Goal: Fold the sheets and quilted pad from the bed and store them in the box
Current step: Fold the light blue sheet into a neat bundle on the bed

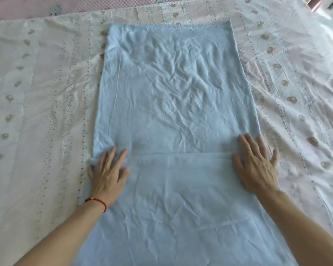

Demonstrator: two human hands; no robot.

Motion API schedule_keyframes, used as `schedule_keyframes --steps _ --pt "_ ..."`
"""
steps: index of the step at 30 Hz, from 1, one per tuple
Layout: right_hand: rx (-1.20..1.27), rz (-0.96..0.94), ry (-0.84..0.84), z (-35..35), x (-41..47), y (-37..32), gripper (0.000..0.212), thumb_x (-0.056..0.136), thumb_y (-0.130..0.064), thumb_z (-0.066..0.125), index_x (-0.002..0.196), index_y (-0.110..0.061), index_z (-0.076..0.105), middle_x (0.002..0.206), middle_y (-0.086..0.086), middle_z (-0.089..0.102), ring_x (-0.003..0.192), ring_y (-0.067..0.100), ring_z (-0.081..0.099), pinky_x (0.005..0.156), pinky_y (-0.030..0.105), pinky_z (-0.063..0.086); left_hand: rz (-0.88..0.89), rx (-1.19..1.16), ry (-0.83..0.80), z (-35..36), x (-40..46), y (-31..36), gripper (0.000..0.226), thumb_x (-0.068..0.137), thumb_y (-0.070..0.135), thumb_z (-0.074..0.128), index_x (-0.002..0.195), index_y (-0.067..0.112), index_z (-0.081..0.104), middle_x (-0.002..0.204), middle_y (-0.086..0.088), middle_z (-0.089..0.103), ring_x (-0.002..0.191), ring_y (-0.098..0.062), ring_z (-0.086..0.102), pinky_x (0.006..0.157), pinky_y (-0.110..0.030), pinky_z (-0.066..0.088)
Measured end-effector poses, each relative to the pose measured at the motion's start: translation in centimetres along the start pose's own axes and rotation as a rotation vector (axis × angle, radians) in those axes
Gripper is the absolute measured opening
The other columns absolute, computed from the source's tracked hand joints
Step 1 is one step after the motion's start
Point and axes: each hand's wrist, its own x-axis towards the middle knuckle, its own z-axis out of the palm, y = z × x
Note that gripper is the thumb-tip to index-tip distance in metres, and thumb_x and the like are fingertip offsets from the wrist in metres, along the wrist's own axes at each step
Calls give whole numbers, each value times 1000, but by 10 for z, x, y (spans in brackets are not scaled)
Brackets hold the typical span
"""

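On the patterned bed cover point(46, 93), both the left hand point(108, 171) and right hand point(256, 166) press flat, fingers spread, gripping nothing, on the folded blue sheet point(177, 89).

1 head-worn wide-angle view, looking forward and down, close over the bed point(37, 96)

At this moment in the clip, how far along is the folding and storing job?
Early on. Done: the light blue sheet is already folded into a long narrow strip. In hand: the left hand and right hand lie flat on it beside a crosswise fold edge. Left: finishing this sheet, folding the patterned white sheet spread beneath it and the pink quilted pad at the far edge. No box is in view.
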Motion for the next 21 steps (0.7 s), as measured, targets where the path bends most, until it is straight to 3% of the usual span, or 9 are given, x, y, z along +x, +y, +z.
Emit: schedule_keyframes --steps 2,4,6,8,11,14,16,19,21 --pt "71 45 52 -10 -31 16 55 103 -47 44 156 -33 34 163 -7 33 149 25 27 116 58 24 -5 20 116 -13 -6 -21 58 90 46 35 139 24 58 146 -3 52 132 -32 48 99 -63 41" --pt "111 94 35 -17 -47 34 59 98 -43 59 153 -34 41 157 -5 42 139 29 38 108 52 34 -12 78 111 -23 -7 -42 50 87 43 45 127 21 65 132 -5 56 120 -36 50 90 -59 45" --pt "197 133 -25 -24 -47 45 64 93 -37 69 152 -33 43 150 2 45 132 33 45 105 49 38 15 67 82 -33 0 -57 37 85 40 62 115 19 66 130 -7 50 117 -40 47 91 -56 46" --pt "324 196 -64 -30 -38 48 69 90 -30 74 151 -25 43 146 10 47 128 34 51 101 44 42 0 4 16 -47 13 -61 21 83 29 77 95 21 63 114 -6 54 110 -40 49 88 -49 46" --pt "419 310 -69 -31 -32 50 69 88 -26 78 148 -18 45 140 17 52 124 37 55 99 45 46 60 -94 -115 -69 31 -54 27 87 21 74 78 27 49 83 1 60 90 -34 60 78 -44 47" --pt "510 397 6 -26 -36 47 53 87 -28 78 134 -20 53 117 10 65 106 37 65 83 46 54 87 -186 -94 -71 35 -56 25 92 18 70 83 23 48 84 -2 61 84 -30 60 79 -42 49" --pt "542 411 32 -22 -45 44 50 91 -27 73 134 -18 52 116 5 63 100 31 63 76 41 51 3 -277 -8 -59 31 -58 19 91 19 72 95 22 54 99 -6 63 92 -30 60 83 -40 47" --pt "504 459 43 -18 -76 37 55 96 -38 66 140 -12 46 122 9 58 102 29 58 80 38 43 -272 -402 166 -32 6 -53 47 90 28 74 126 8 54 125 -21 59 113 -37 58 95 -41 45" --pt "496 500 4 -11 -106 38 56 98 -47 61 136 -11 42 119 14 57 95 29 55 79 39 42 -463 -485 202 -19 -24 -47 50 95 37 65 127 1 52 125 -26 60 114 -42 58 95 -45 46"
